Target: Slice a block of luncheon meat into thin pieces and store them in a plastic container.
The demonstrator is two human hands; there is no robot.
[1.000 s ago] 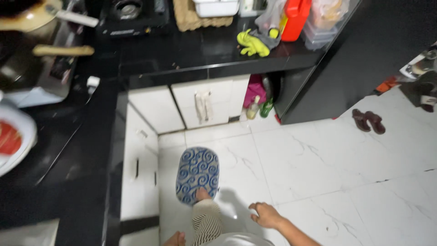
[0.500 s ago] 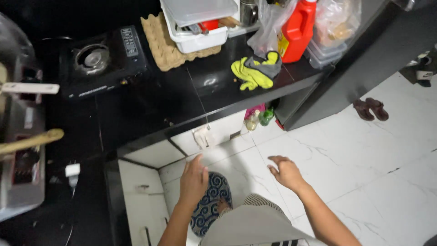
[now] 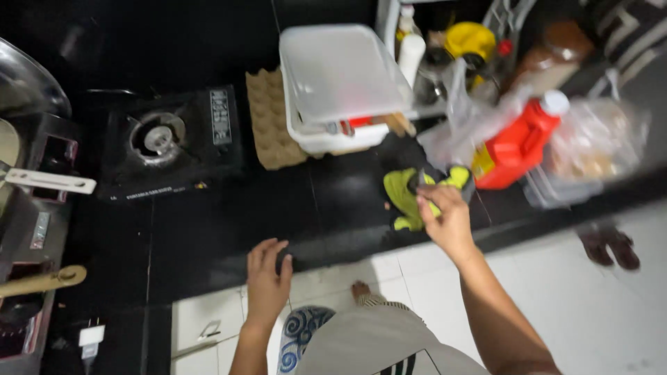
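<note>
- The yellow rubber gloves [image 3: 410, 198] are pinched by the right hand [image 3: 448, 219]; the blur hides detail.
- The black counter [image 3: 229, 229] edge is rested on by the left hand [image 3: 267, 278], fingers loose, empty.

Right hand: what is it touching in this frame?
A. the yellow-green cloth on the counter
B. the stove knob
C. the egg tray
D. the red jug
A: the right hand has its fingers on the yellow-green cloth on the black counter; the red jug, egg tray and stove lie apart from it, and the left hand rests on the counter's edge.
</note>
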